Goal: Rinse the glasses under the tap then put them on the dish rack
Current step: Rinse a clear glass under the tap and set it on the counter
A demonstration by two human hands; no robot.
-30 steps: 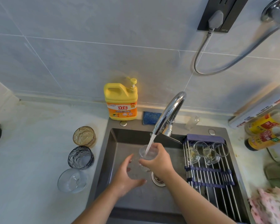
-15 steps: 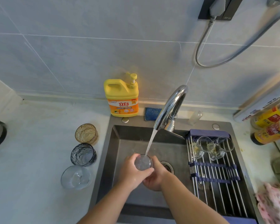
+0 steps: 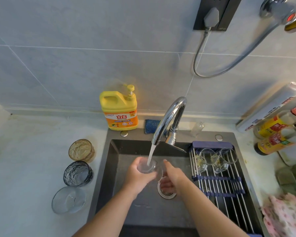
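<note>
Farthest left of the sink [image 3: 130, 146], three squat ribbed tumblers stand on the pale counter: amber [image 3: 81, 149], smoke-blue [image 3: 78, 173] and clear [image 3: 68, 200]. Behind the sink's left corner sits a yellow plastic detergent jug [image 3: 119, 110]. Over the basin, the left hand [image 3: 137, 177] curls round a clear glass [image 3: 148, 167], mouth tilted up under the stream from the curved chrome tap [image 3: 169, 118]. The right hand [image 3: 173, 175] is cupped loosely just beside the glass; whether it touches, I cannot tell. Across the sink's right side lies the steel-rod dish rack [image 3: 219, 184], carrying two small clear cups [image 3: 206, 159] at its far end.
</note>
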